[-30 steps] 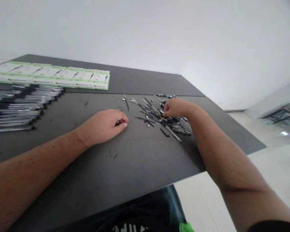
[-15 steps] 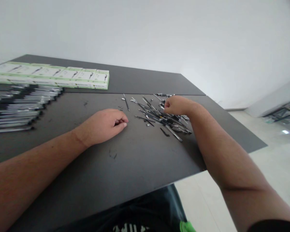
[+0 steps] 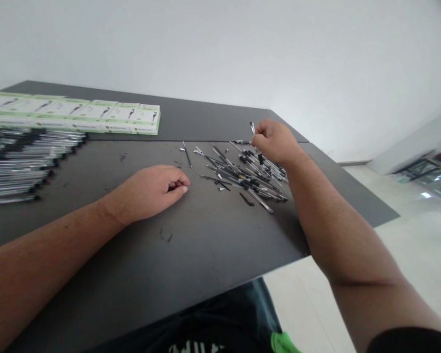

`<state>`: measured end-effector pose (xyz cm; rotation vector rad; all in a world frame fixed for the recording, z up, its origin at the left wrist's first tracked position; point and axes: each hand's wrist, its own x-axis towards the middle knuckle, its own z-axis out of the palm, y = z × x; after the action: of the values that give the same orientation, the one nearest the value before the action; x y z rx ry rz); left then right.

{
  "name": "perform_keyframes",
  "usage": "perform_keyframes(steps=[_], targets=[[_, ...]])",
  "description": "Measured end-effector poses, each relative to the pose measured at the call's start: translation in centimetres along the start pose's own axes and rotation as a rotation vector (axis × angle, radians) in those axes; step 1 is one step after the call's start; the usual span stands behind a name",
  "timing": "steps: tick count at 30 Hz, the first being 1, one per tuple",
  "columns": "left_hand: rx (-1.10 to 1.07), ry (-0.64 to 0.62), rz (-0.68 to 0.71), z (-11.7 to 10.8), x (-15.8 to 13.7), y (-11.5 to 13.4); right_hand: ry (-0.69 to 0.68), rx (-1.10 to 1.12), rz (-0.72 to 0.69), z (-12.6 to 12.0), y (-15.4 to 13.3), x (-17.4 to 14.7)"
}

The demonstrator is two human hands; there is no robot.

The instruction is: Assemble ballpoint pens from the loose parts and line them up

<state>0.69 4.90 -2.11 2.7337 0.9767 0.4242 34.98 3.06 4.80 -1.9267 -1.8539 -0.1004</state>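
My right hand (image 3: 275,139) is raised above a loose pile of pens (image 3: 259,171), its fingers closed around a pen (image 3: 253,128). One end of that clear-and-black pen sticks up past the fingers and a dark end shows below them. On the near side of the table, left of the pile, my left hand (image 3: 156,189) rests with curled fingers, thumb close to the forefinger. Nothing shows in it. Between the hands lie a thin refill (image 3: 187,156) and a small black clip-like piece (image 3: 246,199).
Many pens (image 3: 18,164) lie side by side in rows at the left. Behind them, a line of white-and-green boxes (image 3: 121,117) stands on the grey table (image 3: 206,245). A pale wall rises behind the table, and shelving (image 3: 422,164) is blurred at the far right.
My right hand has lifted up out of the pile with a pen in its grip. My left hand keeps its pose. The whole view has shifted slightly.
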Motion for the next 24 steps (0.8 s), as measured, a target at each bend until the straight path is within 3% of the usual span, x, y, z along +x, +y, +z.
perform_keyframes(steps=[15, 21, 24], targets=[[0.025, -0.031, 0.009, -0.1, 0.1, -0.2, 0.094, 0.044, -0.12, 0.1, -0.1, -0.2], [0.013, -0.027, -0.007, 0.1, 0.1, -0.5, 0.135, -0.022, -0.212, -0.1, -1.5, -0.9], [0.002, -0.026, -0.012, 0.1, 0.1, -0.4, 0.081, -0.027, -0.232, -0.1, -2.4, -1.4]])
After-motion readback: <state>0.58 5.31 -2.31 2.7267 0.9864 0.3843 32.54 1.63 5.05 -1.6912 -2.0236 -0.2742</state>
